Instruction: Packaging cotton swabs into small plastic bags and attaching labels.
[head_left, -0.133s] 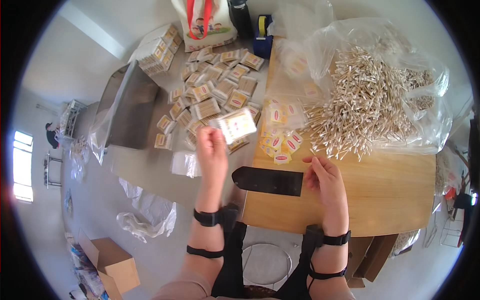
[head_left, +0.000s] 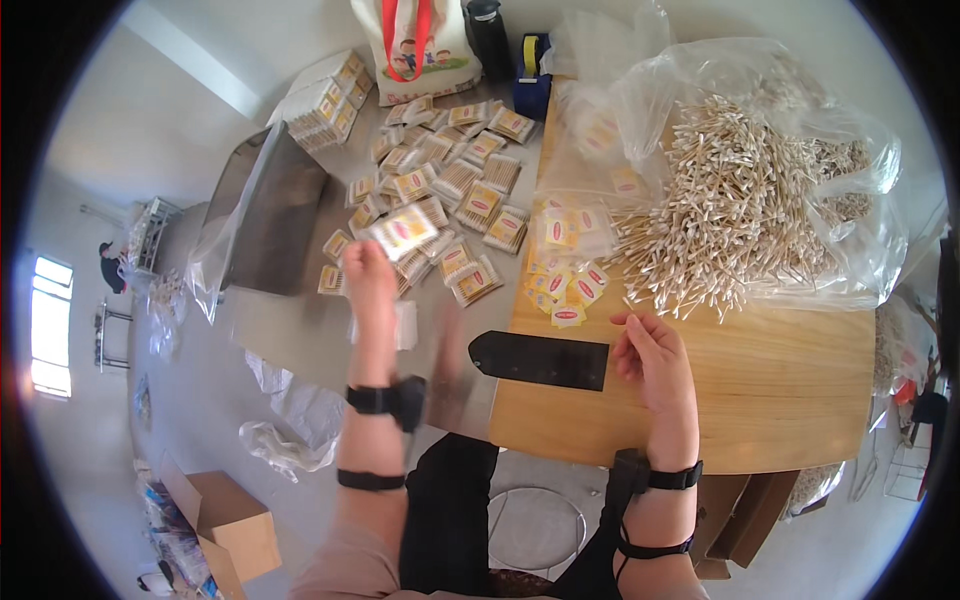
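Note:
In my left hand (head_left: 369,285) is a small clear packet of cotton swabs (head_left: 403,231) with a yellow and white label, pinched at its lower left corner. It is over a loose heap of similar swab packets (head_left: 483,200) on the grey metal table. My right hand (head_left: 650,355) is above the wooden board with curled fingers, the thumb near the index finger. A cotton swab end shows by its fingertips; whether they grip it is unclear. Left of this hand lies a flat black strip (head_left: 540,360). Yellow and white label cards (head_left: 568,290) lie just beyond the strip.
A big pile of loose cotton swabs (head_left: 740,200) spills from a clear plastic bag (head_left: 880,170) at the right. Behind the heap are stacked packets (head_left: 322,105), a cloth bag (head_left: 430,75), a black bottle (head_left: 488,40) and a blue tape dispenser (head_left: 531,85). A metal bin (head_left: 275,220) stands left.
My left hand has moved left with the swab packet, which is now over the left-middle of the heap. The right hand stays nearly in place.

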